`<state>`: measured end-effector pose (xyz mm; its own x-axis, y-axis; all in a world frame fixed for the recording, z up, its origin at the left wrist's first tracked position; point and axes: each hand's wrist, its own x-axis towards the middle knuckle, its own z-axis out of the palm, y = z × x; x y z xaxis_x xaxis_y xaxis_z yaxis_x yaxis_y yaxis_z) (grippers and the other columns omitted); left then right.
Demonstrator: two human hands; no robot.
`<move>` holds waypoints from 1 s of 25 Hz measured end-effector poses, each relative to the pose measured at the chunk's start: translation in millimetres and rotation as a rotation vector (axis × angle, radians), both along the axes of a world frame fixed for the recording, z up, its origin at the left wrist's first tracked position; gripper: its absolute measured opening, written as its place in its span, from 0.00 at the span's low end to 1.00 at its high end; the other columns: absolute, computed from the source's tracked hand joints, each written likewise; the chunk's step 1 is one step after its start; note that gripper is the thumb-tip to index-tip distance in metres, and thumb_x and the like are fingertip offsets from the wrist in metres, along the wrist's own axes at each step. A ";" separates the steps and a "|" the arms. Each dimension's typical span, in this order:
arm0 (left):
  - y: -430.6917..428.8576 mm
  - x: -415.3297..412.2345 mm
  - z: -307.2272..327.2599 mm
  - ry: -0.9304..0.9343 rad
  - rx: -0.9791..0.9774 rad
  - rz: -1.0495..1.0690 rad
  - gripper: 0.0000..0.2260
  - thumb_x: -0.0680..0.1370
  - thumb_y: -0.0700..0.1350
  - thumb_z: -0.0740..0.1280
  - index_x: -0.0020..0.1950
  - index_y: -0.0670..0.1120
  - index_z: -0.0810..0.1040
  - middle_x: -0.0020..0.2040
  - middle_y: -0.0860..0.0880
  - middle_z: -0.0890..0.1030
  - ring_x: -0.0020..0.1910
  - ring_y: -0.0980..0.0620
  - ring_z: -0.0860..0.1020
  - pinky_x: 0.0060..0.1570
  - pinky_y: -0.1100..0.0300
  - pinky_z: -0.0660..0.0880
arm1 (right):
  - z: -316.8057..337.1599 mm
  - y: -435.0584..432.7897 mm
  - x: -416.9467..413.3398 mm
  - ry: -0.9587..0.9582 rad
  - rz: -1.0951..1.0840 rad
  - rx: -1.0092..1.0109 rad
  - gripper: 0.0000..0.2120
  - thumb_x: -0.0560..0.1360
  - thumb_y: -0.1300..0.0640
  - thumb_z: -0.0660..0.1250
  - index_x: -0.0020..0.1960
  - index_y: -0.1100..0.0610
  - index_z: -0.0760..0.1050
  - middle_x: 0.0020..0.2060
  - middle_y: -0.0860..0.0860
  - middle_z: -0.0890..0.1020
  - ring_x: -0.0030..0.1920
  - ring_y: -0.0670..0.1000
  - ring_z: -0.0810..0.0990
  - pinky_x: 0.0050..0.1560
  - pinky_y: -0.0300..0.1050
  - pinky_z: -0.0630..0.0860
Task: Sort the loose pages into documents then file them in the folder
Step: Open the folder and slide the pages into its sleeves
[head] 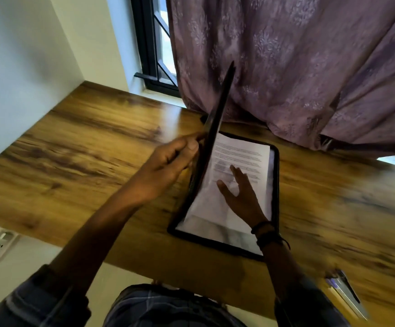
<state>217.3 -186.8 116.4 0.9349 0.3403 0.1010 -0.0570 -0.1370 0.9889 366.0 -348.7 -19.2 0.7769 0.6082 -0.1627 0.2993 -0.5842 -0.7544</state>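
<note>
A black zip folder [276,185] lies open on the wooden desk [73,149] just before the purple curtain [286,67], its long axis pointing toward the curtain. The left hand [168,161] pinches the folder's raised cover, which stands nearly upright. The right hand [241,197], fingers spread, rests flat on the printed pages [239,149] inside.

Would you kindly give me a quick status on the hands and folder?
Left hand grips folder cover, raised near upright. Right hand flat on pages inside folder. Only that hand under the cover.
</note>
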 end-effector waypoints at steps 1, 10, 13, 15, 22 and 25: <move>-9.0 -2.0 -13.3 0.018 0.028 -0.017 0.13 0.83 0.51 0.59 0.64 0.54 0.78 0.61 0.41 0.80 0.64 0.49 0.77 0.64 0.50 0.75 | 11.6 -12.1 -7.8 0.071 -0.003 0.125 0.31 0.78 0.41 0.60 0.77 0.46 0.56 0.77 0.45 0.59 0.77 0.46 0.55 0.77 0.52 0.54; -28.6 -35.0 -133.0 0.489 0.457 -0.007 0.21 0.80 0.49 0.62 0.73 0.46 0.69 0.62 0.47 0.77 0.62 0.48 0.75 0.61 0.53 0.74 | 20.3 -132.9 -31.7 0.495 -0.455 0.546 0.34 0.70 0.29 0.63 0.65 0.52 0.75 0.60 0.55 0.80 0.60 0.59 0.79 0.54 0.56 0.78; -38.5 -40.7 -134.5 0.498 0.269 0.070 0.14 0.82 0.41 0.62 0.66 0.51 0.73 0.54 0.59 0.78 0.53 0.61 0.76 0.53 0.64 0.76 | 7.4 -140.1 -43.4 0.261 -0.486 0.535 0.19 0.81 0.45 0.58 0.61 0.57 0.77 0.55 0.56 0.82 0.57 0.58 0.81 0.58 0.61 0.77; -44.3 -42.3 -130.3 0.520 0.178 0.074 0.13 0.82 0.38 0.62 0.61 0.54 0.72 0.51 0.64 0.75 0.49 0.67 0.75 0.49 0.70 0.73 | 6.3 -138.3 -49.2 0.236 -0.482 0.571 0.20 0.83 0.47 0.54 0.59 0.59 0.77 0.51 0.59 0.82 0.53 0.60 0.81 0.54 0.60 0.77; -22.0 -49.7 -113.3 0.709 0.095 -0.179 0.16 0.69 0.38 0.78 0.49 0.50 0.76 0.37 0.51 0.83 0.41 0.55 0.83 0.36 0.64 0.79 | 17.6 -153.3 -35.2 0.223 -0.382 0.093 0.13 0.79 0.56 0.63 0.41 0.64 0.77 0.33 0.57 0.78 0.35 0.56 0.76 0.39 0.52 0.71; -12.1 -42.8 -103.4 0.803 0.129 -0.270 0.16 0.71 0.39 0.77 0.54 0.48 0.76 0.44 0.49 0.83 0.47 0.50 0.82 0.41 0.60 0.79 | 26.5 -146.1 -20.6 0.109 -0.334 -0.116 0.14 0.76 0.53 0.68 0.60 0.57 0.75 0.51 0.53 0.80 0.52 0.55 0.79 0.53 0.55 0.77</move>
<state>174.5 -198.8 12.9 0.7867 0.1274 -0.6040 0.6075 -0.3340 0.7207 345.4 -494.8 7.3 0.9037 0.2968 -0.3087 -0.0009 -0.7197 -0.6943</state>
